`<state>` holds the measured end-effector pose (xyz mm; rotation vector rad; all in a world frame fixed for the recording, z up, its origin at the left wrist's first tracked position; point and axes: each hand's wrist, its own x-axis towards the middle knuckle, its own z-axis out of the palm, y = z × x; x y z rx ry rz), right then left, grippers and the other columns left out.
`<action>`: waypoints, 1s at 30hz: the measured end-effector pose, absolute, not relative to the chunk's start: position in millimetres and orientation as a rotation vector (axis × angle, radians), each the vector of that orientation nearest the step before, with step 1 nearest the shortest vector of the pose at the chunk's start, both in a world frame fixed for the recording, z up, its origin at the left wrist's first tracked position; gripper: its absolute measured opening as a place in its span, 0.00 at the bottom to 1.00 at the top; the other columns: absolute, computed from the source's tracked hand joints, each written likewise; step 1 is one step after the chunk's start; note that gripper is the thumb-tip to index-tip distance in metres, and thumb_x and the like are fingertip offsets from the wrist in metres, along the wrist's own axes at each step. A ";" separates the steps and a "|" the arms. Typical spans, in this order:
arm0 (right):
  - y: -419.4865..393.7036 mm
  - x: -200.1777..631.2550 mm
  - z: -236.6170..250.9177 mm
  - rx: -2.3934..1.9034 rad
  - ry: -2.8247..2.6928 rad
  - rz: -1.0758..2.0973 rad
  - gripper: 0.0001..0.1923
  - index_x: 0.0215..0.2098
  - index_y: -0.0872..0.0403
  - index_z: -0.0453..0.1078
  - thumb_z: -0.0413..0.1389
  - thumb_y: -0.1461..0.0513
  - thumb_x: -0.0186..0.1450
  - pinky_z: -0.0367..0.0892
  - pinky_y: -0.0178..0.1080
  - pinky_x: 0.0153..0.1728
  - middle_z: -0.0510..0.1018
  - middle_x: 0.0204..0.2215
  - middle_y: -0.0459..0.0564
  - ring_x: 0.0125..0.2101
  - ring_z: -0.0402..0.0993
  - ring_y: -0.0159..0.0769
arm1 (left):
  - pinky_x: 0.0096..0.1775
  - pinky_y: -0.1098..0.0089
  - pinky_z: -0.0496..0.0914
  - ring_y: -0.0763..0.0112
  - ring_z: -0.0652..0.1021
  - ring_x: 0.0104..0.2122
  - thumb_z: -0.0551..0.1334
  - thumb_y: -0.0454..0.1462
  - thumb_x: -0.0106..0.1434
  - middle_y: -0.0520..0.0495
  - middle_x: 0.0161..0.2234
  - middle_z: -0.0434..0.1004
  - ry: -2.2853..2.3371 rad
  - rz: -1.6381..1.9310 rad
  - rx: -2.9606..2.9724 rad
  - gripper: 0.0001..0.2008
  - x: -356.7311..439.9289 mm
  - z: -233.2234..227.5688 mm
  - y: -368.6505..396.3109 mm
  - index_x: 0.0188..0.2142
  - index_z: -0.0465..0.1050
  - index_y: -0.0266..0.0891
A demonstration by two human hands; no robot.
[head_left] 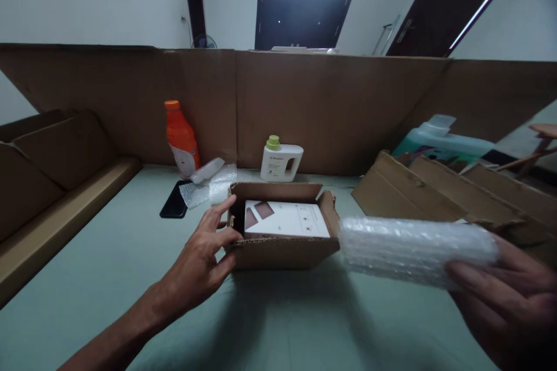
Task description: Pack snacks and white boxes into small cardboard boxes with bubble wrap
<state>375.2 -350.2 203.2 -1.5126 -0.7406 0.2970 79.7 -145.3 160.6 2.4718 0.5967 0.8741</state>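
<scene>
An open cardboard box stands in the middle of the green surface. A white printed box lies inside it, near the top. My left hand grips the cardboard box at its left side, with fingers over the rim and the thumb against the near corner. On the right, my right hand pinches a long bubble-wrapped bundle by its right end. The bundle is level and held in the air, its left end close to the cardboard box's right side. What the bubble wrap covers, if anything, cannot be made out.
Behind the box are an orange bottle, a white jug with a green cap, loose bubble wrap and a black phone. A carton at right holds a teal bottle. Cardboard panels stand behind.
</scene>
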 end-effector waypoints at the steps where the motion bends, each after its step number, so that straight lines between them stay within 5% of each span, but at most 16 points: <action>1: -342.5 369.6 212.0 -1.539 -0.798 0.283 0.19 0.41 0.42 0.77 0.70 0.50 0.52 0.77 0.37 0.31 0.83 0.33 0.48 0.33 0.80 0.42 | 0.58 0.48 0.70 0.50 0.60 0.67 0.58 0.29 0.63 0.42 0.70 0.51 0.595 0.879 2.476 0.08 73.5 159.5 -148.1 0.35 0.75 0.41; 11: -189.8 283.5 249.6 -1.597 -1.417 0.779 0.15 0.36 0.56 0.69 0.62 0.55 0.54 0.69 0.34 0.25 0.76 0.30 0.48 0.28 0.73 0.34 | 0.60 0.45 0.67 0.50 0.62 0.65 0.57 0.27 0.62 0.36 0.66 0.58 0.759 1.114 2.522 0.12 67.9 132.0 -152.3 0.43 0.72 0.39; 18: -160.4 265.0 254.1 -2.208 -1.937 0.163 0.08 0.25 0.55 0.68 0.58 0.59 0.58 0.49 0.34 0.23 0.69 0.21 0.44 0.22 0.60 0.29 | 0.57 0.45 0.70 0.42 0.62 0.66 0.58 0.25 0.61 0.29 0.68 0.51 0.747 1.179 2.412 0.10 69.2 111.7 -156.1 0.40 0.72 0.37; 23: -141.6 227.1 260.6 -2.344 -2.209 0.168 0.10 0.35 0.57 0.75 0.55 0.59 0.60 0.52 0.35 0.24 0.80 0.29 0.52 0.27 0.71 0.34 | 0.56 0.47 0.72 0.43 0.65 0.65 0.57 0.25 0.62 0.30 0.69 0.52 0.760 1.167 2.321 0.11 71.1 107.5 -157.2 0.41 0.72 0.38; 30: -141.0 204.7 257.6 -2.415 -2.361 0.130 0.17 0.47 0.59 0.76 0.53 0.61 0.64 0.66 0.38 0.34 0.83 0.40 0.62 0.39 0.80 0.47 | 0.59 0.52 0.71 0.48 0.65 0.66 0.58 0.24 0.59 0.36 0.67 0.57 0.687 1.131 2.301 0.15 68.9 111.7 -155.2 0.42 0.73 0.40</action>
